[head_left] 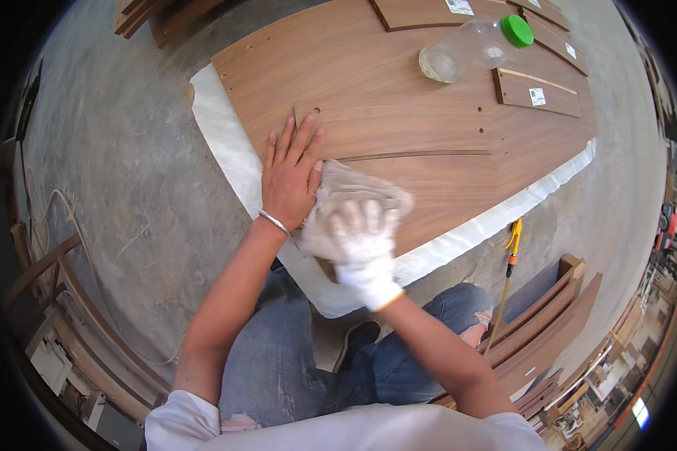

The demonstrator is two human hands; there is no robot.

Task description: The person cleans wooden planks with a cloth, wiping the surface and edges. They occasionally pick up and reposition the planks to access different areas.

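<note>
My left hand, bare and with a bracelet at the wrist, lies flat with fingers stretched on a brown wooden panel. Its thumb side touches a greyish-white cloth. In a white work glove, my right hand presses down on that cloth near the panel's close edge. The gloved fingers are somewhat blurred, spread over the top of the cloth. Holes and a long dark slot line mark the panel. Farther off, a clear plastic bottle with a green cap lies on the wood, some clear liquid inside.
White sheeting shows under the panel's edges. Small labelled boards lie on its far right part. A yellow-handled air gun with a hose is near my right knee, beside stacked boards. Wooden frames stand at left.
</note>
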